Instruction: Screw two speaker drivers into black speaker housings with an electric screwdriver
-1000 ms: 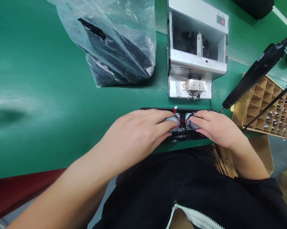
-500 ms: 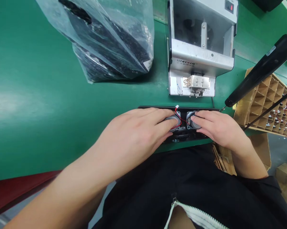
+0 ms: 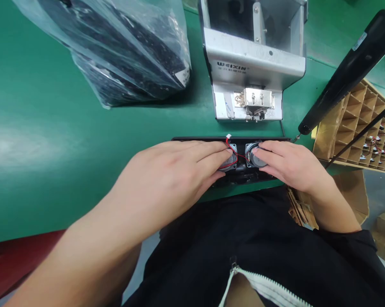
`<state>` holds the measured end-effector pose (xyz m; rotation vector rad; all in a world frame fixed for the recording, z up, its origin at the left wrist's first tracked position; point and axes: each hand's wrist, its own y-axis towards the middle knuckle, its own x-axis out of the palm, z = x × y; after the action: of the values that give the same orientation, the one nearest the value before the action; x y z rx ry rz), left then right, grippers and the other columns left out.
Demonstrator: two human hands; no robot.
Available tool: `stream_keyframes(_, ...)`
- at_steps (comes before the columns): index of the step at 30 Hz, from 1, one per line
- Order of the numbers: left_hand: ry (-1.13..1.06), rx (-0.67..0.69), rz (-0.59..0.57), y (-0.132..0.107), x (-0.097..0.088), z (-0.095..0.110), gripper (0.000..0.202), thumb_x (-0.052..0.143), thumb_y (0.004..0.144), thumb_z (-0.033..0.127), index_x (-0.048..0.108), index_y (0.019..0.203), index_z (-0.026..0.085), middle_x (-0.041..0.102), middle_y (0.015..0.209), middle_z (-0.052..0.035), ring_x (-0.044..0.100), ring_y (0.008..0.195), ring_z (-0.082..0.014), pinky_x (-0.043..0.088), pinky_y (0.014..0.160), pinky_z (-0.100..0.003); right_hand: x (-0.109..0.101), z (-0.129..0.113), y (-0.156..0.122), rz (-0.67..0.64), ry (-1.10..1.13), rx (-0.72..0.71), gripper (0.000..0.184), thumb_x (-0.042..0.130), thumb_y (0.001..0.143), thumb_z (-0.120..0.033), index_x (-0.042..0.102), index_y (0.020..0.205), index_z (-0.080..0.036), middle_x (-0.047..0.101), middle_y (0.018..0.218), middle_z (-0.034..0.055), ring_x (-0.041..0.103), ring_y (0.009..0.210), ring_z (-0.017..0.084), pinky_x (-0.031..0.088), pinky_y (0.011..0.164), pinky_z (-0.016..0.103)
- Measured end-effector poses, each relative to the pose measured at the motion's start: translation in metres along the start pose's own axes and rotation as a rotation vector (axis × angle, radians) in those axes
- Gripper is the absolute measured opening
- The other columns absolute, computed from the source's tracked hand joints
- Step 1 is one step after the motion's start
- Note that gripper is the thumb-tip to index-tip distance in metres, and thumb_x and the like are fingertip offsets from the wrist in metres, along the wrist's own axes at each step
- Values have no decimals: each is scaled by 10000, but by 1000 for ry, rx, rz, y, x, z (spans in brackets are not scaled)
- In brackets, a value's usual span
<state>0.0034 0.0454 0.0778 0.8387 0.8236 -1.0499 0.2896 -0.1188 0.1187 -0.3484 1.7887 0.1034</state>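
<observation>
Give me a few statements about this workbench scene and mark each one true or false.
1. The left hand touches the left speaker. True.
2. The right hand grips a black screwdriver. False: that hand is on the right speaker.
3. A white plug sits on the end of a red wire. True.
4. The plastic bag lies right of the silver machine. False: the bag lies left of the machine.
5. The cardboard box has many compartments. True.
</observation>
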Motion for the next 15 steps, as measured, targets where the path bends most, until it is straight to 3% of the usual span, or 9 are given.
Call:
stream_keyframes(3,-9,-36,-14,0,0,-1,399,522,1302,335,847,1527,287,920,1518,-96,931,1301,-355,791,1077,-515,2,3,-1,8,28,5,411,745,1174,-267,785,1581,-227,897,1492,162,896,1286,287,803,1052,452)
stream_keyframes(10,-45,-85,-26,-1,1,0,386,553,1288,390,855,1528,384,907,1559,-40,911,1372,-328,788,1157,-496,1,-5,3,-48,-35,45,412,701,1189,-247,766,1595,-227,893,1484,171,893,1214,297,804,981,453)
stream_keyframes(15,-25,-72,-27,1,2,-2,411,511,1300,392,852,1528,378,911,1550,-33,909,1375,-313,779,1162,-470,-5,-12,9,-79,-98,48,397,615,1213,-210,770,1579,-207,902,1445,180,881,1191,294,801,954,443)
